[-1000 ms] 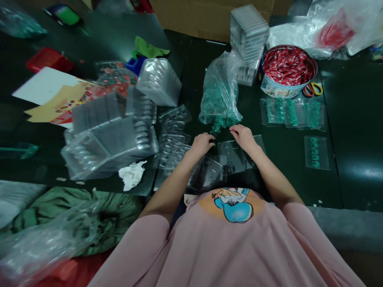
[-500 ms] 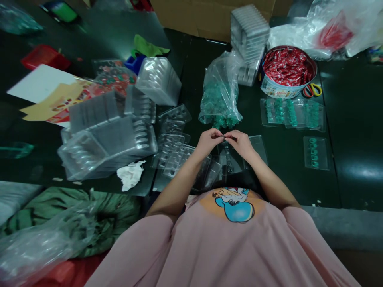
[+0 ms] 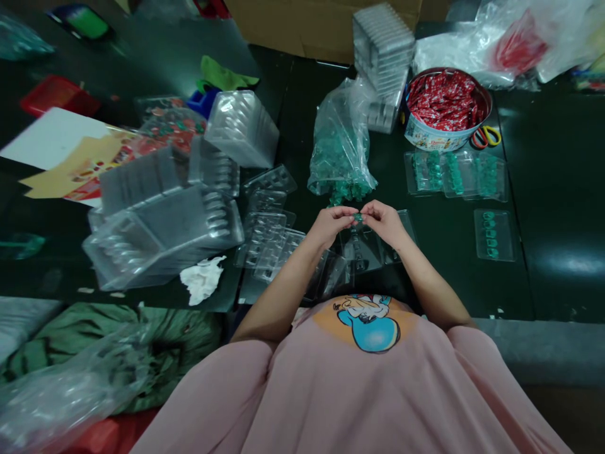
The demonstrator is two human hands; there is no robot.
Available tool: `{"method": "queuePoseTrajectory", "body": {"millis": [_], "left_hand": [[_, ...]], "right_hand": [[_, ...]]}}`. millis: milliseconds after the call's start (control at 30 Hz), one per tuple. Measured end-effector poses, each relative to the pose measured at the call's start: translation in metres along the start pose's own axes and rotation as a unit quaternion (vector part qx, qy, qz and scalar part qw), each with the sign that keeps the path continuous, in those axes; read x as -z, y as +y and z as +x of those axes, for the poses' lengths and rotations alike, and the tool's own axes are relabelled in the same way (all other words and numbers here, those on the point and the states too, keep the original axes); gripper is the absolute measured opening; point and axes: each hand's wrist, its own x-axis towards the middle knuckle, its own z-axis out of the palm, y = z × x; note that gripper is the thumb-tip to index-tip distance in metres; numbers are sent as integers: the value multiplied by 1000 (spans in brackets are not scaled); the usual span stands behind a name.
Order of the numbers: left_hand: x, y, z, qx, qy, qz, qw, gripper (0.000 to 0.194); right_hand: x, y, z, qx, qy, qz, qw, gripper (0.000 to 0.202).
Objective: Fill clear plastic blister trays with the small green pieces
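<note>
Between my fingertips is a small green translucent piece (image 3: 358, 217), pinched from both sides. My left hand (image 3: 332, 225) grips its left side with thumb and finger, and my right hand (image 3: 384, 222) closes on its right. Just below them lies a clear plastic tray (image 3: 366, 247) with a row of moulded hollows, partly hidden by my hands. A clear bag (image 3: 341, 142) lies beyond my hands, with green pieces (image 3: 352, 191) spilling from its mouth. To the right, a clear tray (image 3: 505, 234) holds a column of green pieces.
Stacked clear trays (image 3: 165, 227) stand at the left, beside loose trays (image 3: 269, 243) and crumpled tissue (image 3: 202, 280). At the back right are a tin (image 3: 437, 133) of red packets, scissors (image 3: 486, 136) and several filled trays (image 3: 456, 174). Another tray stack (image 3: 382, 50) stands behind the bag.
The green piece now shows between my fingertips, where it was mostly hidden. My fingers have shifted their hold slightly, and the whole view has moved a little.
</note>
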Motion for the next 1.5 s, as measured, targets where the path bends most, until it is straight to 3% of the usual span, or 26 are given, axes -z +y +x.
{"method": "queuePoseTrajectory", "body": {"millis": [200,400,833,1000,1167,1333,1500], "left_hand": [[-4,-4,1,25,12,-35,999,43],[-14,-7,1,-27,60,-13,998,38],[-18,-10,2,-71,37,16,997,29],[-17,-8,-2,-74,12,54,996,34],[-13,-7,-4,-31,-52,33,998,35],[-9,-6,-3,-12,-93,8,996,35],[-9,0,-3,-35,-118,43,991,30]], "right_hand": [[6,-12,-8,96,34,-135,986,17],[3,-9,-13,133,78,-263,953,22],[-2,-3,-16,60,111,-156,980,13],[7,0,-14,24,75,-116,990,12],[16,-1,-14,-17,8,-73,997,11],[16,-7,-19,-10,-6,-76,997,9],[16,-13,-25,10,-17,-87,996,7]]}}
